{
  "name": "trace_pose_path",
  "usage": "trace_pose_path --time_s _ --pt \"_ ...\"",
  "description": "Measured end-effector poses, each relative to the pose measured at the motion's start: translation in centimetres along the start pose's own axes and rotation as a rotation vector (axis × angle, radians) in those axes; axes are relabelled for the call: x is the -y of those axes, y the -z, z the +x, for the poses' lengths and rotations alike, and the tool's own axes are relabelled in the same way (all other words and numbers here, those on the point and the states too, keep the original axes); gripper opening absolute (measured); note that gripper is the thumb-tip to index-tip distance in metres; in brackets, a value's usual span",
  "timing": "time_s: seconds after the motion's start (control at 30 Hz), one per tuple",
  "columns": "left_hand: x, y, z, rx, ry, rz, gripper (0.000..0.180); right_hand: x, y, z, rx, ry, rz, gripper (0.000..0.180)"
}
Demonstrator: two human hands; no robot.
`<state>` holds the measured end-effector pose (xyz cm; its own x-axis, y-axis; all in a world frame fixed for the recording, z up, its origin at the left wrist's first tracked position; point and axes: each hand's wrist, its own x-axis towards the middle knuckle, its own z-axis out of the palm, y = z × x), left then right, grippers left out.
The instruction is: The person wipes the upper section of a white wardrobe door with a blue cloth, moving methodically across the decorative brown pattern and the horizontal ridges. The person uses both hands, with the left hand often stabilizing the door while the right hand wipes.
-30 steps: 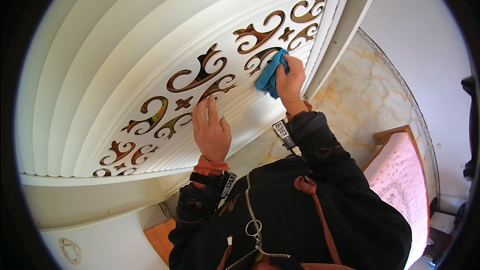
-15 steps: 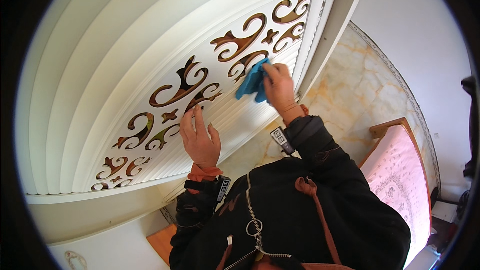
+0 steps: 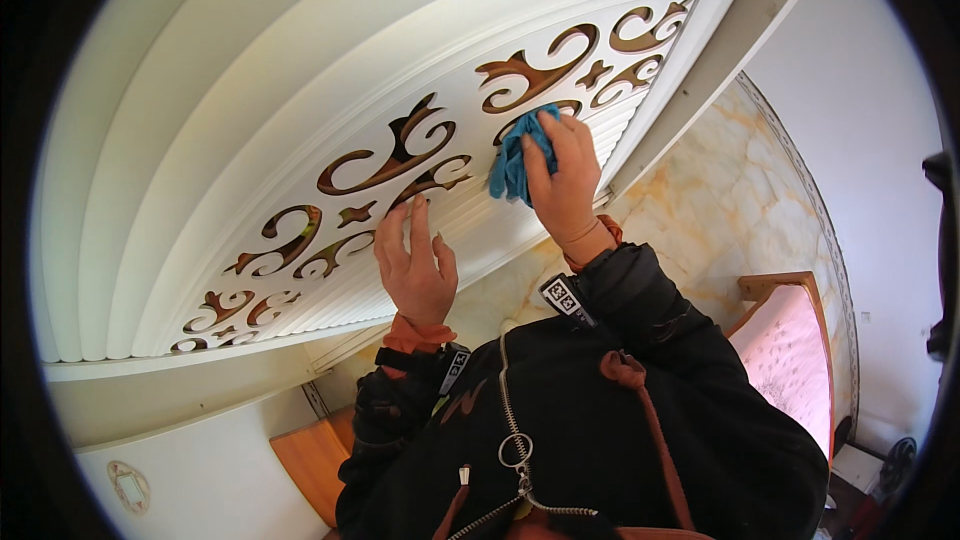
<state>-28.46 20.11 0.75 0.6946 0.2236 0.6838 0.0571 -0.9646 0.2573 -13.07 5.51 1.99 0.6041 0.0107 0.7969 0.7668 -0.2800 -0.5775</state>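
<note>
A white door panel (image 3: 300,90) with ribbed slats and a band of cut-out scrollwork fills the upper left. My right hand (image 3: 572,175) grips a crumpled blue cloth (image 3: 522,155), which rests against the scroll cut-outs (image 3: 540,65) at the right part of the band. To its left, my left hand (image 3: 415,260) lies with fingers stretched out, tips touching the panel just below another scroll cut-out (image 3: 425,180). Nothing shows in the left hand. Part of the cut-out behind the cloth is hidden.
A bed with pink bedding (image 3: 785,360) and a wooden edge (image 3: 775,282) stands at the right. Marbled floor tiles (image 3: 690,175) lie beyond the panel's edge. At the lower left are a white board (image 3: 200,470) and an orange-brown wooden piece (image 3: 310,455).
The view has shifted, so the panel sits differently in frame. The cloth is more bunched up in my right hand and pressed to the scrollwork. My left hand still touches the panel.
</note>
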Motion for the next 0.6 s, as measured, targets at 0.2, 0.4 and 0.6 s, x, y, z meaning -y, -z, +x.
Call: trace_pose_path --time_s 0.2,0.4,0.6 --pt "0.2 -0.6 -0.3 -0.033 -0.011 0.035 0.058 -1.6 0.9 -1.6 0.170 0.051 0.026 0.038" --pt "0.0 -0.9 -0.3 -0.043 0.004 0.002 0.060 -0.2 0.4 -3.5 0.221 0.086 0.094 0.040" --pt "-0.2 -0.9 -0.3 -0.045 0.007 0.006 0.061 0.4 0.4 -3.8 0.341 -0.118 0.142 0.039"
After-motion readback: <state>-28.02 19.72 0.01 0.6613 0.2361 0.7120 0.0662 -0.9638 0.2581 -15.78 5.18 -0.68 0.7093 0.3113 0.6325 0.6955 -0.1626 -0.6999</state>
